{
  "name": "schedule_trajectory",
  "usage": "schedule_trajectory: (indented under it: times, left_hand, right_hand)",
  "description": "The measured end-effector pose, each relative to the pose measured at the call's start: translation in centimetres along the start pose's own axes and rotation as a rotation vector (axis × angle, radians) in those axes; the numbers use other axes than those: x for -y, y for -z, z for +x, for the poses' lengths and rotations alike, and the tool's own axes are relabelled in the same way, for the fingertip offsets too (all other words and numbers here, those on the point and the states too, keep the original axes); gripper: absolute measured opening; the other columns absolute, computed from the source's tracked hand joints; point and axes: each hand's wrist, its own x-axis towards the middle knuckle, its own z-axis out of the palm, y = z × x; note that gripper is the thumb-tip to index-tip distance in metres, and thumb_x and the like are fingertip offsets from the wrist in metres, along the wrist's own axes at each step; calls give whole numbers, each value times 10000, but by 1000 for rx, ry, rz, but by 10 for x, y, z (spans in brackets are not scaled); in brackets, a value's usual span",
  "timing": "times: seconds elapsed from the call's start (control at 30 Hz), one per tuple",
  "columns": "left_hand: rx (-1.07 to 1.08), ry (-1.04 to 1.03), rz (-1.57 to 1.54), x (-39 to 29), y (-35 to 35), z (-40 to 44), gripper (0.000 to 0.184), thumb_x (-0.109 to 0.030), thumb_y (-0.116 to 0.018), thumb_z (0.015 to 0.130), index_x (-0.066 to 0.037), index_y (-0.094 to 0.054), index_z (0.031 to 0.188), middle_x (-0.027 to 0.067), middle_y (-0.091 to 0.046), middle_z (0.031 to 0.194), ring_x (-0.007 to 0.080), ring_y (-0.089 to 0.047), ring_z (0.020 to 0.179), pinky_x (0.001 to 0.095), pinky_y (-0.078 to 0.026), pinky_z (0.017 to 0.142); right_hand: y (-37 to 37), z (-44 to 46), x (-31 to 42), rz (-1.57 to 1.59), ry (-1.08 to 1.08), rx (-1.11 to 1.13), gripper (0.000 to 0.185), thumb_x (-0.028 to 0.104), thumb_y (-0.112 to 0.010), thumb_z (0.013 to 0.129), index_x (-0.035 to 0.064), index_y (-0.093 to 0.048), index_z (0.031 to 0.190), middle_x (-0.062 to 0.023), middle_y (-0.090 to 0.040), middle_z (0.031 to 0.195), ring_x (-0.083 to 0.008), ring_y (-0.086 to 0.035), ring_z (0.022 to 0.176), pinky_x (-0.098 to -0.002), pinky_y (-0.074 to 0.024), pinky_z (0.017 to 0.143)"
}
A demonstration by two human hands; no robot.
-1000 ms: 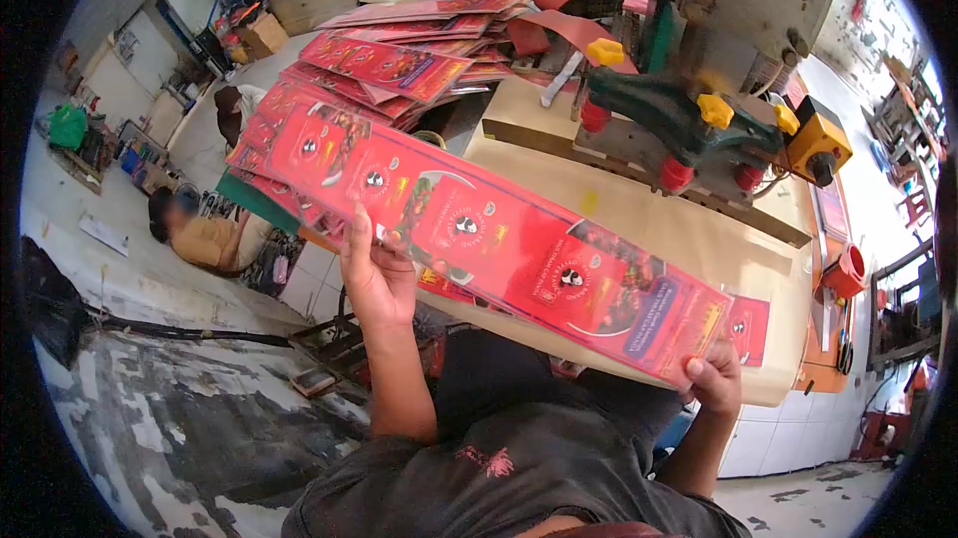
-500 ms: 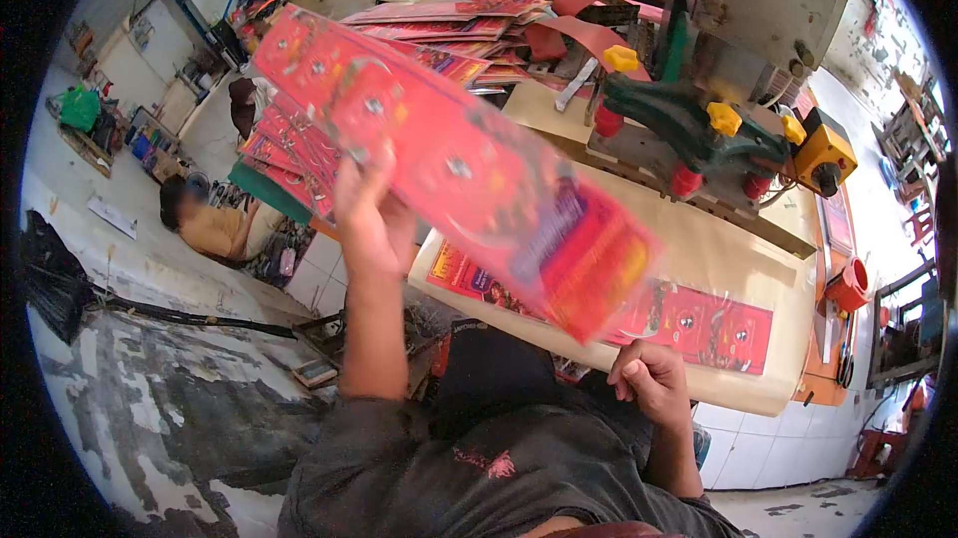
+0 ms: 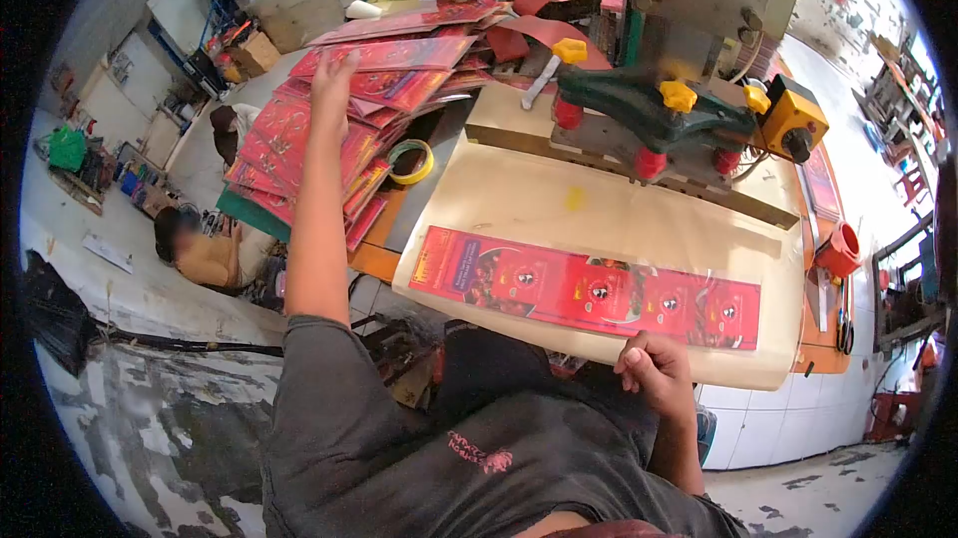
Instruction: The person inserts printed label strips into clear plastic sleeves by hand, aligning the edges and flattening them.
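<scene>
My left hand [image 3: 332, 94] reaches out over the pile of red printed sheets [image 3: 374, 139], its fingers apart and resting at the left part of a top sheet [image 3: 399, 54]. Near the front edge of the cream work surface [image 3: 479, 179], my right hand [image 3: 654, 368] is curled with nothing visible in it. Just above that hand lies a long red printed strip [image 3: 589, 290], flat on the cream surface under a clear film.
Behind the strip stands a press with a green bracket [image 3: 649, 99], yellow knobs and a long metal bar [image 3: 639, 174]. A yellow tape roll [image 3: 410, 162] sits beside the pile. Right are a yellow control box [image 3: 793, 119], red cup [image 3: 838, 249] and scissors [image 3: 845, 330]. A person [image 3: 210, 251] sits at left.
The long printed sheet that both hands held has moved up and left to the pile with my left hand. My right hand let go of it and curled, and the strip below is uncovered.
</scene>
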Motion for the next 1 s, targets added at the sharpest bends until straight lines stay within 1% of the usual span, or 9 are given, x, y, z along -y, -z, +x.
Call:
schedule_trajectory:
  times: [0.03, 0.23, 0.27, 0.47, 0.53, 0.6, 0.67, 0.83, 1.0]
  left_hand:
    - [77, -79, 60, 0, -8, -18, 773, -200, -694, 945, 72, -282, 1539, 283, -312, 1582, 308, -336, 1474, 393, -276, 1198]
    - [308, -334, 354, -14, -12, -99, 425, -223, -630, 1010, 17, -583, 1358, 122, -643, 1321, 210, -616, 1206, 333, -471, 1036]
    - [291, -85, 314, -34, -16, -127, 391, -220, -606, 1025, 2, -600, 1346, 91, -655, 1287, 179, -622, 1175, 310, -495, 996]
    - [534, 103, 696, -30, 17, -207, 351, -205, -576, 1035, 9, -629, 1308, 91, -698, 1098, 146, -645, 995, 278, -511, 797]
    - [550, 188, 817, -19, 27, -231, 350, -204, -582, 1030, 12, -634, 1300, 102, -700, 1052, 163, -646, 966, 291, -509, 780]
    - [501, -215, 963, 10, 43, -246, 360, -235, -616, 1011, 27, -654, 1255, 110, -670, 996, 180, -615, 853, 314, -491, 745]
    - [487, -137, 979, 14, 43, -261, 378, -256, -628, 1003, 40, -657, 1237, 116, -659, 1001, 193, -610, 842, 324, -489, 756]
    - [444, 54, 933, -2, 22, -285, 442, -338, -635, 999, 56, -667, 1195, 131, -648, 1041, 217, -612, 869, 340, -486, 793]
    - [437, -13, 927, 6, 24, -276, 438, -340, -648, 995, 47, -672, 1197, 107, -674, 1053, 172, -610, 900, 313, -483, 817]
  right_hand:
    - [5, -1, 1, -1, -10, -9, 273, 208, -599, 1018, 16, -658, 832, -31, -632, 742, -88, -581, 621, -249, -461, 575]
    - [59, -8, 22, -261, 90, -288, 272, 216, -594, 1021, 29, -649, 832, -4, -601, 660, -74, -550, 579, -238, -434, 538]
    - [70, -12, 25, -287, 111, -387, 274, 218, -589, 1023, 32, -651, 832, -3, -601, 662, -72, -548, 577, -239, -431, 535]
    - [128, -31, 33, -509, 105, -831, 318, 266, -609, 1014, 1, -666, 848, -14, -585, 641, -86, -546, 622, -256, -432, 580]
    - [133, -31, 28, -844, 106, -1011, 261, 226, -636, 982, -22, -675, 911, -79, -616, 692, -161, -588, 642, -317, -470, 637]
    - [136, -31, 25, -922, 57, -1036, 238, 212, -646, 966, -22, -678, 935, -110, -631, 743, -199, -606, 670, -347, -481, 661]
    - [133, -30, 24, -1005, -37, -1032, 221, 198, -658, 950, -21, -682, 970, -156, -660, 866, -267, -644, 739, -394, -499, 713]
    - [130, -21, 23, -991, -125, -1005, 237, 221, -657, 955, -14, -684, 974, -169, -664, 825, -276, -657, 746, -394, -506, 714]
    - [130, -17, 29, -906, -168, -1000, 271, 252, -649, 965, -16, -690, 988, -201, -712, 845, -270, -699, 754, -376, -521, 707]
